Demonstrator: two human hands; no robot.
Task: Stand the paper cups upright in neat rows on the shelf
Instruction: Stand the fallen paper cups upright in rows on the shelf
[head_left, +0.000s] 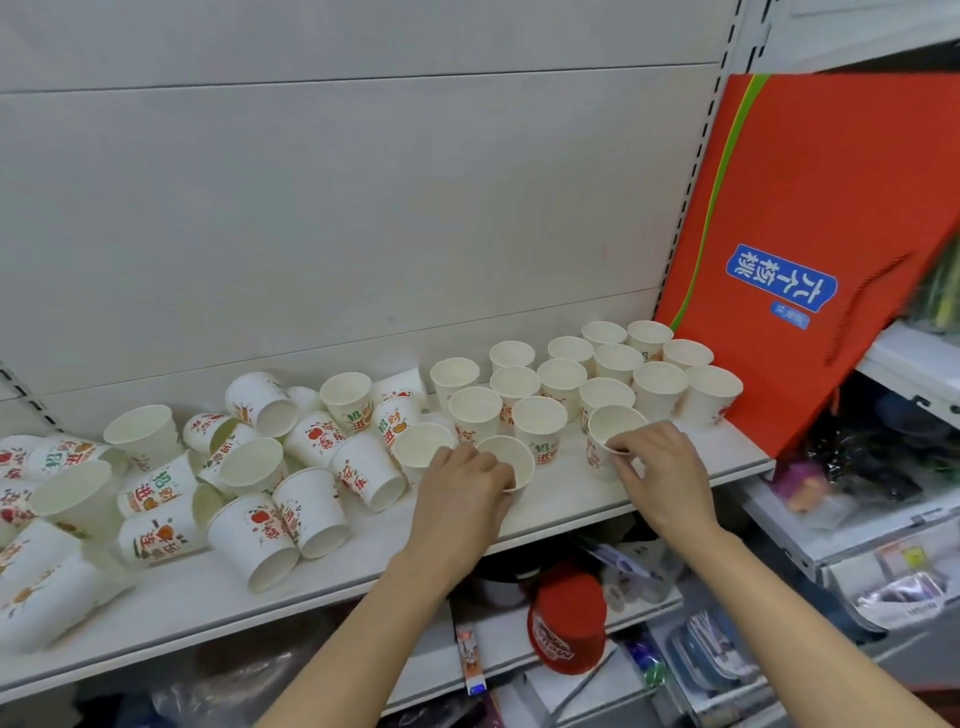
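Under your left hand (464, 480) stood an upright cup (506, 457), gripped at its rim; your right hand (655, 470) pinched another cup's rim (613, 426). Left of both hands, nearer your left, toppled cups (270, 525) lay sideways on the shelf (571, 499).

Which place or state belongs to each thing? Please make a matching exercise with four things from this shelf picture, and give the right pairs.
Things:
1. right hand
2. left hand
3. red bag
4. cup with apple print

Places or states:
A. lies on its side near the front edge of the shelf
B. leans at the right end of the shelf, beside the upright rows
C. pinches the rim of an upright cup at the front of the rows
D. grips an upright cup near the middle of the shelf

Pairs: 1-C, 2-D, 3-B, 4-A
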